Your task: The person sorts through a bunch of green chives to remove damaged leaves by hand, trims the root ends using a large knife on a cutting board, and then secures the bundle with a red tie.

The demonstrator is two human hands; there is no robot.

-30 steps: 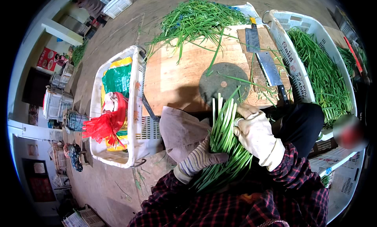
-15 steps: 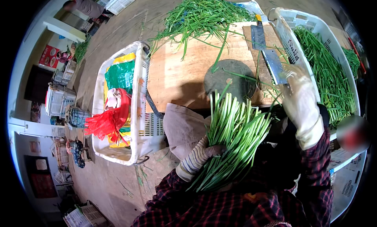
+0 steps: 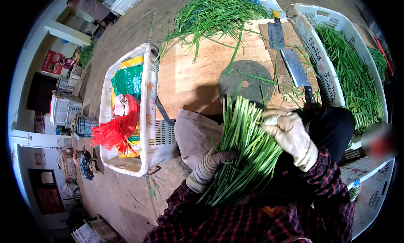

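My left hand [image 3: 209, 168], in a striped glove, is closed around a thick bunch of garlic chives [image 3: 250, 146] above my lap. The pale stem ends point away from me, and the green leaves hang toward my body. At the bunch's right upper side, my right hand [image 3: 291, 135] in a whitish glove pinches some stems with bent fingers. Beyond it, a black-handled cleaver [image 3: 295, 68] lies on a wooden strip on the board. A second cleaver [image 3: 276, 36], with a yellow handle, lies just past it. A round dark disc [image 3: 240, 77] rests on the board before the bunch.
Loose chives [image 3: 219, 15] are heaped at the board's [image 3: 181, 70] far end. A white crate [image 3: 145, 129] at left holds bags and red ties [image 3: 110, 135]. Another crate [image 3: 313, 41] at right is full of chives. Someone [image 3: 89, 7] bends over at the far left.
My right hand has let go of the black-handled cleaver, leaving it on the board, and has come left and nearer to the stems. My left hand still grips the bunch.
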